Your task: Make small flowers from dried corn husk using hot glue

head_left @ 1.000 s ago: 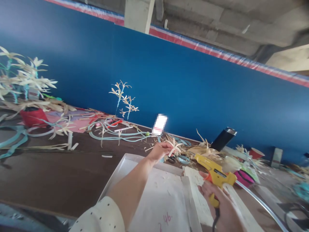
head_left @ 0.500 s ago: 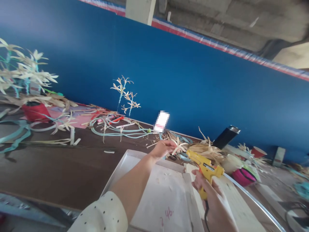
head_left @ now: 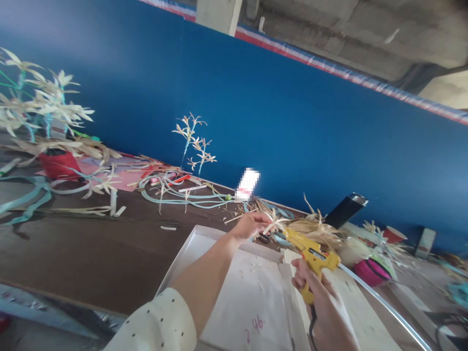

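My left hand (head_left: 247, 225) reaches forward over the white tray (head_left: 190, 248), its fingers pinched on a small pale straw flower (head_left: 275, 224). A yellow glue gun (head_left: 309, 257) is gripped in my right hand (head_left: 316, 292), and its nozzle points left toward the flower, only a little short of it. Both hands hover above the far edge of the tray, which is lined with white paper marked in pink.
A dark brown table (head_left: 91, 253) runs along a blue wall (head_left: 256, 112). Straw flower stems (head_left: 193, 141) stand at the back. Teal strips (head_left: 175, 195), a red pot (head_left: 56, 163), a black flask (head_left: 345, 209), a pink bowl (head_left: 369, 270) and loose straw lie around.
My right hand brought the glue gun left and closer to the flower. My left hand kept its pinch and stayed almost in place. The view shifted slightly.
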